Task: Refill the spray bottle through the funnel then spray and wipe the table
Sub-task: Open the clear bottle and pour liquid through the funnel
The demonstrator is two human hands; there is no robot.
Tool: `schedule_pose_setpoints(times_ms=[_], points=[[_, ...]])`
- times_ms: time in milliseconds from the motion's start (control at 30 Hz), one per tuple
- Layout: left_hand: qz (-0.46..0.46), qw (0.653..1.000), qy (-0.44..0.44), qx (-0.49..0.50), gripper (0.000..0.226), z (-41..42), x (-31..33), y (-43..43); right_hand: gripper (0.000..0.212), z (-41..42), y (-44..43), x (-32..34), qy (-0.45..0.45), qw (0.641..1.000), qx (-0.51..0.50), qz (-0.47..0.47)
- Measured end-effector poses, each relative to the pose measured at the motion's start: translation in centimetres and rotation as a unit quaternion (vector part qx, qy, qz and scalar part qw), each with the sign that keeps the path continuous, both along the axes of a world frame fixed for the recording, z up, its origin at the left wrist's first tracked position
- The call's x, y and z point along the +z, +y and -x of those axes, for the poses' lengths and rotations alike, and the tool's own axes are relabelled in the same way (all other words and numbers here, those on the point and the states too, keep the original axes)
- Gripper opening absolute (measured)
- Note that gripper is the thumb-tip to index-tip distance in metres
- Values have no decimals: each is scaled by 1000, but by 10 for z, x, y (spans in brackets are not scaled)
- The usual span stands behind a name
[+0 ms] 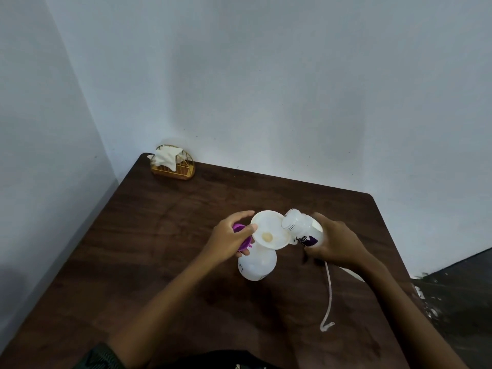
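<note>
A white translucent spray bottle point(257, 265) stands on the dark wooden table point(159, 249) with a white funnel point(270, 230) seated in its neck. My left hand point(230, 239) steadies the funnel's rim and also grips a purple cap-like piece point(239, 230). My right hand point(335, 245) holds a white refill bottle point(303, 227) with a purple label, tilted so its open mouth rests over the funnel's right edge. A little liquid sits in the funnel's throat.
A gold wire holder with a white cloth point(171, 162) stands at the table's far left corner by the wall. A thin white dip tube point(328, 302) lies on the table right of the bottle. The table's right edge drops to a dark floor.
</note>
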State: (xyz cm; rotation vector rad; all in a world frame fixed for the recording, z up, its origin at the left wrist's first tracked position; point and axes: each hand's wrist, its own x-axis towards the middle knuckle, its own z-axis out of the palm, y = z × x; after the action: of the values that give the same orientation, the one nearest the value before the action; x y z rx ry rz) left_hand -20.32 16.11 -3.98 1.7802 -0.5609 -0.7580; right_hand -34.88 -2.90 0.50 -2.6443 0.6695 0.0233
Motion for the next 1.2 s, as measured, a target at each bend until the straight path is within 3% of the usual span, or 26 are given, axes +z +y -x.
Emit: schedule_pose_setpoints(times_ms=[500,1200], points=[[21,997,76,11,40,1,-3,-3,37,-3,2,12,44,998,21,39],[20,996,86,18,40,0,-1,-4,40,-10,2,19,61,995,39,73]])
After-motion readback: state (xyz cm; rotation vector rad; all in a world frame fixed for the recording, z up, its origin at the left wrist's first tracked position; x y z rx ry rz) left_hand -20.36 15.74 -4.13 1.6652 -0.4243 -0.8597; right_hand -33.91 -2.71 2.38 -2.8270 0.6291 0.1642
